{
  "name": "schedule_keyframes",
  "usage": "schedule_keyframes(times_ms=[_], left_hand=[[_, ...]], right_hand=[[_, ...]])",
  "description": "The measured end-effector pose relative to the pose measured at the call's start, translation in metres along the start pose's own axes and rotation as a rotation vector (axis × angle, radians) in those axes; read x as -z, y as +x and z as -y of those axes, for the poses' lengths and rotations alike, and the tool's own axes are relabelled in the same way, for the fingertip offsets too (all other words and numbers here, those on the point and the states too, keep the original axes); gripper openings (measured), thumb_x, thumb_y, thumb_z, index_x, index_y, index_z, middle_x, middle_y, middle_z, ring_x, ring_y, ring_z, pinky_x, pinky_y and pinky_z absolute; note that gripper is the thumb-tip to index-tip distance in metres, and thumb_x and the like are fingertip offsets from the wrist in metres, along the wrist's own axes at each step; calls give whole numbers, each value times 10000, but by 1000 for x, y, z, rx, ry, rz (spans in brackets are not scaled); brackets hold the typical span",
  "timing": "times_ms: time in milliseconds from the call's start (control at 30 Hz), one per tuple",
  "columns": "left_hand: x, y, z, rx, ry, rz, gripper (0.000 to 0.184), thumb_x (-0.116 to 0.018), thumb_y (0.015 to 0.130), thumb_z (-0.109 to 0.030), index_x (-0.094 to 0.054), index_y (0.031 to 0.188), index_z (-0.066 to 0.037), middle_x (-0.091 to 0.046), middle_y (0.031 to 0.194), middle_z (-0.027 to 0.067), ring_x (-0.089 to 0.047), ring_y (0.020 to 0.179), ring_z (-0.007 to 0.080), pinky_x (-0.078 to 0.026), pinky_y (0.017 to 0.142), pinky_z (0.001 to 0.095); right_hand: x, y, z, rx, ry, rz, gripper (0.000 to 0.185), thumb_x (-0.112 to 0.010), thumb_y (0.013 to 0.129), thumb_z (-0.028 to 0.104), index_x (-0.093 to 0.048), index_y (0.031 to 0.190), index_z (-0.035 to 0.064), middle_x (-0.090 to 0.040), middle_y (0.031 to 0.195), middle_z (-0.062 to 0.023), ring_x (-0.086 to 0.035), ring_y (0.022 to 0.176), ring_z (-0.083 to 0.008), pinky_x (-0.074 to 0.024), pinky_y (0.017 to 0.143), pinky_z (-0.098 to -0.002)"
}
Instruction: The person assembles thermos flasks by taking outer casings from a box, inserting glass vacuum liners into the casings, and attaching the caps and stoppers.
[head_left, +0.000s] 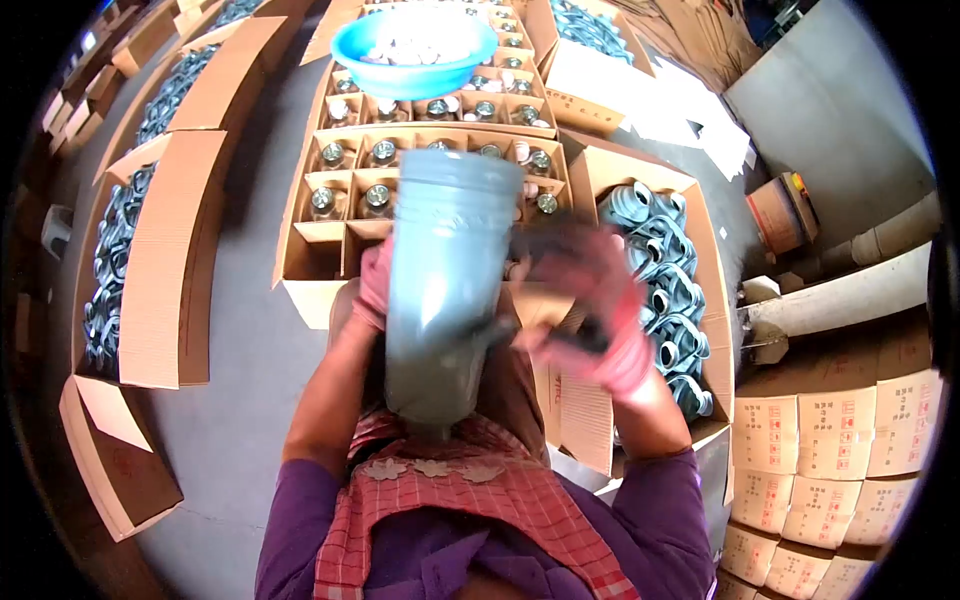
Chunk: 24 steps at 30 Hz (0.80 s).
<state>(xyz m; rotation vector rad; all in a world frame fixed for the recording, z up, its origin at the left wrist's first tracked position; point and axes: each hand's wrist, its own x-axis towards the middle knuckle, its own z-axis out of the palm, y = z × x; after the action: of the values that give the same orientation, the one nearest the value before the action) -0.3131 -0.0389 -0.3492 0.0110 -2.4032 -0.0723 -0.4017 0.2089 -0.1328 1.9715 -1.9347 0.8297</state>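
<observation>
A large grey-blue plastic container (pixel 450 260) is held upright over my lap, its wide end toward the boxes. My left hand (pixel 375 280), in a pink glove, grips its left side; most of the fingers are behind it. On the right, my right hand (pixel 595 310), in a pink and dark glove, is smeared by motion beside the container, and its fingers cannot be made out. Just beyond stands a divided carton (pixel 345 180) with glass bottles (pixel 376 198) in its compartments; some front compartments hold no bottle.
A blue basin (pixel 400 80) of small pale pieces rests on the cartons ahead. An open carton (pixel 715 300) of grey-blue handled parts (pixel 672 300) is at right. Long open cartons (pixel 170 270) line the left. Stacked boxes (pixel 830 430) stand at lower right.
</observation>
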Motion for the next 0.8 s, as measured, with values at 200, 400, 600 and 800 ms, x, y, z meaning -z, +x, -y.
schedule_keyframes(times_ms=[200, 400, 600, 800], left_hand=[[13, 1, -24, 771, -1525, 46, 499, -422, 968, -460, -632, 1064, -18, -671, 975, 80, -620, 861, 144, -489, 750, 302], [71, 74, 26, 766, -2356, -11, 901, -283, 880, -728, -406, 1372, 17, -490, 1353, 179, -497, 1213, 298, -377, 1047, 413], [138, 65, 55, 357, -1704, -98, 1088, -483, 751, -787, -331, 1397, 75, -379, 1431, 240, -435, 1288, 318, -326, 1079, 438], [152, 96, 90, 85, -1190, 31, 452, -751, 731, -322, -682, 967, 58, -684, 965, 200, -666, 874, 291, -506, 804, 347]], right_hand=[[-39, 70, -38, -625, 144, 258, 561, -504, 878, 564, -650, 1011, 40, -649, 921, -212, -626, 890, -364, -471, 803, -444], [-85, 111, -8, -148, 528, 45, 465, -601, 835, 473, -690, 985, 42, -661, 785, -176, -645, 774, -349, -496, 753, -370], [-144, 55, -109, -248, 554, -120, 514, -548, 881, 499, -609, 1182, 87, -628, 1130, -176, -575, 1065, -386, -443, 940, -425], [-169, -21, -153, -944, 195, 290, 552, -615, 834, 418, -526, 1285, 113, -660, 1032, -181, -625, 956, -363, -501, 830, -430]])
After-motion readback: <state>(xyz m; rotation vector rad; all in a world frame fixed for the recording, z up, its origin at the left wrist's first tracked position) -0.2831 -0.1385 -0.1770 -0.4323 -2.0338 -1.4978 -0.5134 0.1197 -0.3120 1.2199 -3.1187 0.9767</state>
